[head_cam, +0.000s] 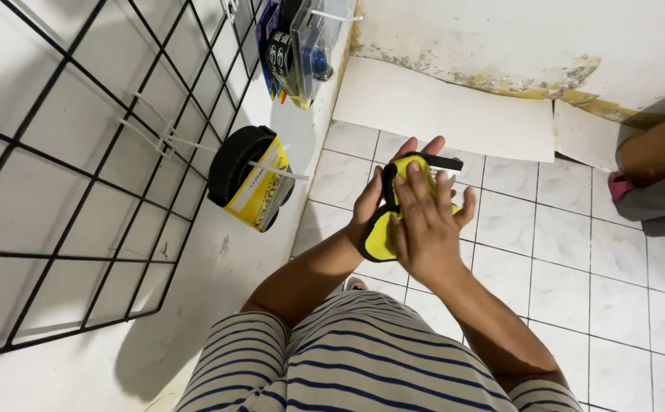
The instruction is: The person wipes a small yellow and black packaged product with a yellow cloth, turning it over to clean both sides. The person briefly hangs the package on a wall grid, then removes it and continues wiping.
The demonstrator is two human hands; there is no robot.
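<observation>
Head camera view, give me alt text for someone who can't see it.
A person's left hand and right hand press a yellow and black pad between them above a white tiled floor. On the wall beside them, a black wire grid carries a packaged tyre fastened with cable ties.

1. Floor [576, 252]: white square tiles, grey grout.
2. Wall [515, 30]: white, paint peeling and stained along the base.
3. White boards [447, 107] lean flat against the wall foot.
4. Black wire grid [80, 175] on the left wall, packaged goods [260, 179] zip-tied to it.
5. Light: even, soft shadows.
</observation>
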